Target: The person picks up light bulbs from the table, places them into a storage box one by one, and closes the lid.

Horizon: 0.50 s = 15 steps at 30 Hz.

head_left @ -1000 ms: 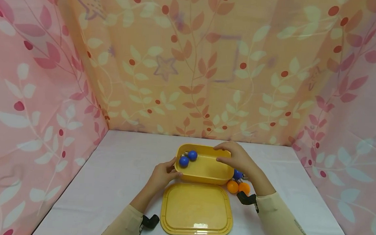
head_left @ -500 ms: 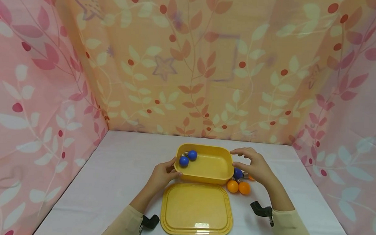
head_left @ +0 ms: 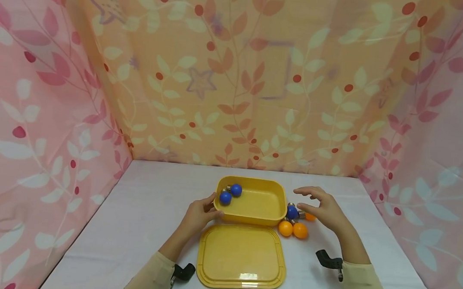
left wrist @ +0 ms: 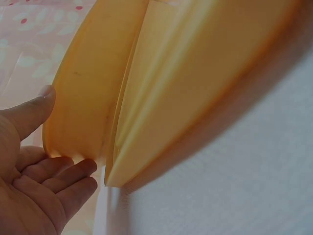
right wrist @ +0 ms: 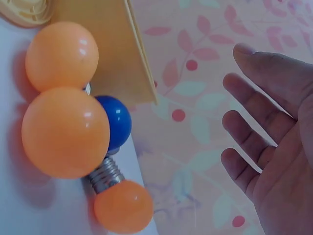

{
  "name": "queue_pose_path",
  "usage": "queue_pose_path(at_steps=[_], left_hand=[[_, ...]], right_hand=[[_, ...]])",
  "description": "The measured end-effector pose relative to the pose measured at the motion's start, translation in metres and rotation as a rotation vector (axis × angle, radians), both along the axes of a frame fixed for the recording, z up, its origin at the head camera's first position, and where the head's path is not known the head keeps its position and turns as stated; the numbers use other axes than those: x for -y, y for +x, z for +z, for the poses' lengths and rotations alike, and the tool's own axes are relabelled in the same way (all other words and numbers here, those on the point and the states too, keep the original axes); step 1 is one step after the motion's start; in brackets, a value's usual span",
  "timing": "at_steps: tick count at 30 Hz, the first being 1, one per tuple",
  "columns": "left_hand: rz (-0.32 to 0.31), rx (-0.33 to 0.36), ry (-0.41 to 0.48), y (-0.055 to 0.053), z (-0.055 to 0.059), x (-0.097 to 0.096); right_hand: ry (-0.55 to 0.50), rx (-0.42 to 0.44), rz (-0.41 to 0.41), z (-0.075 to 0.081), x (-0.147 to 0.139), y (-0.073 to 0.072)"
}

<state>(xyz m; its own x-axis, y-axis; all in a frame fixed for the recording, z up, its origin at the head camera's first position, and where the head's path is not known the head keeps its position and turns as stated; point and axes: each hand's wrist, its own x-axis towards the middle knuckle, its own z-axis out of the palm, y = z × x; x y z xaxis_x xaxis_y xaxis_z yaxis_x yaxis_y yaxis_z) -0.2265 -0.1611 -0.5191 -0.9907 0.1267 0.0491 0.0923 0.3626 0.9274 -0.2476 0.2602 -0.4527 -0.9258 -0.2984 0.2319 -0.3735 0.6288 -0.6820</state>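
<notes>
A rectangular yellow plastic box (head_left: 261, 202) with rounded corners stands on the white-covered table (head_left: 155, 193), its open side up. Take the head view as a clock face centred on this box, with 12 towards the patterned cloth (head_left: 234, 75) behind.

Inside, at the box's 9 to 10 o'clock end, lie two round blue bulbs with metal screw bases, one blue bulb (head_left: 225, 198) nearer the person, the other blue bulb (head_left: 236, 190) just behind it.

The left hand (head_left: 197, 214) grips the box's corner at 8 o'clock, thumb along the near wall and fingers against the end wall; the left wrist view shows the thumb tip and fingertips meeting the yellow plastic. The right hand (head_left: 327, 211) hovers at 3 o'clock, thumb and fingers spread and gently bent, with a visible gap between it and the box's rim.

At 4 o'clock, just beside the box, is a cluster of bulbs: a round orange bulb (head_left: 285, 228) and a second orange bulb (head_left: 300, 230) side by side, a blue bulb close behind them, and a third orange bulb (head_left: 310, 216) partly covered by the right hand, its silvery screw base plain in the right wrist view.

At 6 o'clock the flat yellow plastic lid (head_left: 242, 257) lies on the table.
</notes>
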Motion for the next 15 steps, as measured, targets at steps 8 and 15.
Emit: queue_pose_path(at_steps=[8, 15], left_hand=[[0.015, 0.002, 0.008, 0.0, -0.002, 0.001], [-0.011, 0.013, 0.045, -0.001, 0.0, -0.001]], right_hand=[[0.004, 0.073, -0.072, -0.014, -0.016, -0.008], [0.013, 0.069, -0.104, -0.029, -0.041, -0.016]])
